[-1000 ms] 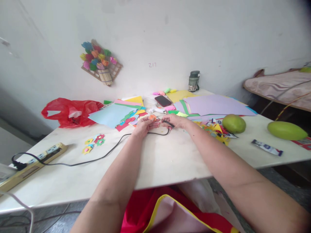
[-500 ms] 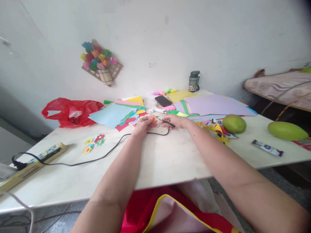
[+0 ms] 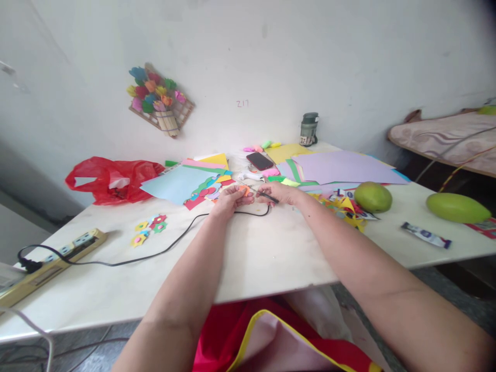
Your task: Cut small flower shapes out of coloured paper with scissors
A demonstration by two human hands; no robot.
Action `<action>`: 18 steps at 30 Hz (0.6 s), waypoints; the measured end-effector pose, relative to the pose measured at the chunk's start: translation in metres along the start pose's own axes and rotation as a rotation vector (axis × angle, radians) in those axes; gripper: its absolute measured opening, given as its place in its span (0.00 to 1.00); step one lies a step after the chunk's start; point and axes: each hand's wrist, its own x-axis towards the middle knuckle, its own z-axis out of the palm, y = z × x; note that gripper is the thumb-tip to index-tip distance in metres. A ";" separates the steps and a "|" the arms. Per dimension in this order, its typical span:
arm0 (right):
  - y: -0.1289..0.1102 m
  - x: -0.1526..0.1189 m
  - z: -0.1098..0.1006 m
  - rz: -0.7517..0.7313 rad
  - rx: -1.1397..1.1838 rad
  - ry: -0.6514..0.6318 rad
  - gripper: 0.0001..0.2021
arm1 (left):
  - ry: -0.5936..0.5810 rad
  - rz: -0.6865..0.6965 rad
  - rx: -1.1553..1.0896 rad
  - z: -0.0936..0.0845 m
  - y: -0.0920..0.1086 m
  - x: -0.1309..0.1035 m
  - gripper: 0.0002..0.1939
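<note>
Near the middle of the white table (image 3: 267, 248), my left hand (image 3: 231, 199) pinches a small orange paper piece (image 3: 245, 191). Just to its right, my right hand (image 3: 277, 193) is closed on scissors with dark handles (image 3: 268, 197). The scissors' blades point up and left, beside the orange piece; whether they touch it is too small to tell. Behind my hands lie a white glue gun (image 3: 250, 175) and a dark phone (image 3: 260, 161). Small paper flowers (image 3: 158, 222) in yellow, red and green rest at the left.
A black cord (image 3: 155, 254) runs from a power strip (image 3: 73, 251) toward my hands. A red plastic bag (image 3: 112, 178), coloured sheets (image 3: 344, 166), two green fruits (image 3: 373, 197), a tube (image 3: 426, 235) and a bottle (image 3: 309, 129) surround the work area.
Both hands keep nearly the same place and hold. The orange piece has turned slightly between my left fingers.
</note>
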 end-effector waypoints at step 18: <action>-0.001 0.000 0.001 0.012 0.025 0.002 0.17 | -0.019 -0.025 0.002 0.001 0.001 0.000 0.09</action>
